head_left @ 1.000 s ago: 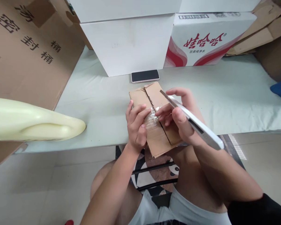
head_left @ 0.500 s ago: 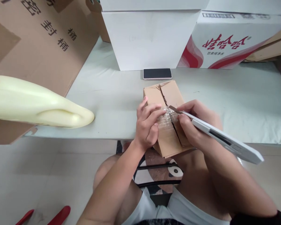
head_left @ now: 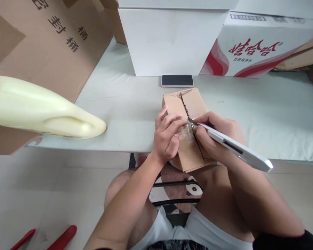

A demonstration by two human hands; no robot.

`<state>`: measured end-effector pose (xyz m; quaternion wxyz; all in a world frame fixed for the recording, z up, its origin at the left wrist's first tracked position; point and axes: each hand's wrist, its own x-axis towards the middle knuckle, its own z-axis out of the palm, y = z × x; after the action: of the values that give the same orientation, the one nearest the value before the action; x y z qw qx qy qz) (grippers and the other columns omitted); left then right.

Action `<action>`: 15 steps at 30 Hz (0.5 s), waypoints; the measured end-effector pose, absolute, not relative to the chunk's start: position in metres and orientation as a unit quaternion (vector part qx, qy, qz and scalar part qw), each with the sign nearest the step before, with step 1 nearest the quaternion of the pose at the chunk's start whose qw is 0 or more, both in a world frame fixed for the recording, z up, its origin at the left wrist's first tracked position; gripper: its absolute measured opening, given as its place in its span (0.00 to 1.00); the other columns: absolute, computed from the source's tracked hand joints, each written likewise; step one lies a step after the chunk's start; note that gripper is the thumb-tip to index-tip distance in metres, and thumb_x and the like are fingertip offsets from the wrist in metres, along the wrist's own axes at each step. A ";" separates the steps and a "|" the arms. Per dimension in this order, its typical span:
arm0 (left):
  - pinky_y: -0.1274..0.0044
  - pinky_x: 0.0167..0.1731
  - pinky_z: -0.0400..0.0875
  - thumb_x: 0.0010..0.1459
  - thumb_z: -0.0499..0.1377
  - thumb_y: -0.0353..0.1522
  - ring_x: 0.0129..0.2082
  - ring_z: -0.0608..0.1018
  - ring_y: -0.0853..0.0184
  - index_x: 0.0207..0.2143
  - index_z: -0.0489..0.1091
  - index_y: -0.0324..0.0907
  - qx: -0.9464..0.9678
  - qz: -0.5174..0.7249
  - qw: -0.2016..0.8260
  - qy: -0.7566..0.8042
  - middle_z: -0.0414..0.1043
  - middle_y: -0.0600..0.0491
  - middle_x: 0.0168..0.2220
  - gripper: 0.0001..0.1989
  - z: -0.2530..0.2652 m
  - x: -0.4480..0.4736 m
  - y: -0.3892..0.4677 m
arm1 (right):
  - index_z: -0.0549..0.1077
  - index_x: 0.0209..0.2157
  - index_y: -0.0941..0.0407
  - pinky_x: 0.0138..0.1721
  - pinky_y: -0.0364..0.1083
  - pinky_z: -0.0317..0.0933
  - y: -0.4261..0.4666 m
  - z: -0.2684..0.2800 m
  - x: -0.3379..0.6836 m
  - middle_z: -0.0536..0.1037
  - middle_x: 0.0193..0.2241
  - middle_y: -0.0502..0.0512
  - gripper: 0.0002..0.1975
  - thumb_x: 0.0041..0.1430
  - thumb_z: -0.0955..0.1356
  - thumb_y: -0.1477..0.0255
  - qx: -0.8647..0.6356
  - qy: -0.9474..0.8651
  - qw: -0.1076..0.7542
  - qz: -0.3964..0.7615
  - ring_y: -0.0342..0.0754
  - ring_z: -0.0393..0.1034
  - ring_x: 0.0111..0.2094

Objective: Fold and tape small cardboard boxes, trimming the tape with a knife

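A small brown cardboard box [head_left: 191, 158] sits at the table's near edge, its front end reaching past it. Down its top runs a dark seam, with clear tape, wrinkled and torn, across the middle. My left hand [head_left: 168, 137] grips the box from the left, its fingers resting on the top and on the tape. In my right hand [head_left: 220, 135] is a white utility knife [head_left: 246, 155], the closed fingers wrapped round its front part. The blade tip meets the seam at the tape, close to my left fingertips. Part of the blade is hidden by my right fingers.
Behind the box lies a phone [head_left: 177, 81] on the pale green tablecloth [head_left: 130, 104]. White cartons [head_left: 172, 41] stand at the back. A large brown carton [head_left: 75, 69] and a pale yellow curved object [head_left: 54, 111] take up the left side.
The knife has turned so that its rear end sits further left and higher, and its blade tip now reaches into the seam at the tape. My left hand keeps its hold.
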<state>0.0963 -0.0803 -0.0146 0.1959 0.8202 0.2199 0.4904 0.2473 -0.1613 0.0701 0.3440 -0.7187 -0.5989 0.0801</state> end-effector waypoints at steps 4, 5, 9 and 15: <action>0.55 0.73 0.52 0.68 0.42 0.36 0.54 0.78 0.58 0.49 0.74 0.44 0.817 0.498 0.200 0.212 0.77 0.46 0.50 0.22 -0.015 0.097 -0.080 | 0.74 0.33 0.52 0.24 0.44 0.59 -0.164 0.070 0.248 0.77 0.21 0.49 0.04 0.58 0.66 0.72 -0.713 -0.608 0.339 0.080 0.44 0.67 0.19; 0.55 0.73 0.52 0.68 0.42 0.36 0.54 0.78 0.58 0.49 0.73 0.44 0.815 0.502 0.204 0.207 0.77 0.46 0.50 0.21 -0.015 0.097 -0.080 | 0.74 0.33 0.52 0.24 0.43 0.59 -0.165 0.070 0.248 0.77 0.21 0.49 0.04 0.57 0.66 0.72 -0.713 -0.608 0.338 0.081 0.44 0.67 0.19; 0.55 0.72 0.54 0.68 0.42 0.37 0.54 0.78 0.58 0.49 0.73 0.45 0.819 0.495 0.199 0.213 0.77 0.46 0.50 0.22 -0.015 0.097 -0.081 | 0.74 0.32 0.53 0.23 0.43 0.57 -0.167 0.071 0.247 0.76 0.20 0.48 0.04 0.56 0.66 0.72 -0.711 -0.608 0.345 0.080 0.43 0.65 0.18; 0.54 0.72 0.52 0.67 0.43 0.36 0.53 0.78 0.56 0.49 0.74 0.45 0.812 0.502 0.211 0.209 0.77 0.47 0.51 0.22 -0.017 0.097 -0.081 | 0.74 0.31 0.53 0.24 0.43 0.58 -0.166 0.070 0.247 0.77 0.21 0.49 0.04 0.55 0.66 0.72 -0.712 -0.603 0.351 0.076 0.43 0.66 0.19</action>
<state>0.0974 -0.0807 -0.0166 0.2112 0.8124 0.2091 0.5017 0.2468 -0.1659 0.0695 0.3512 -0.7125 -0.6026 0.0765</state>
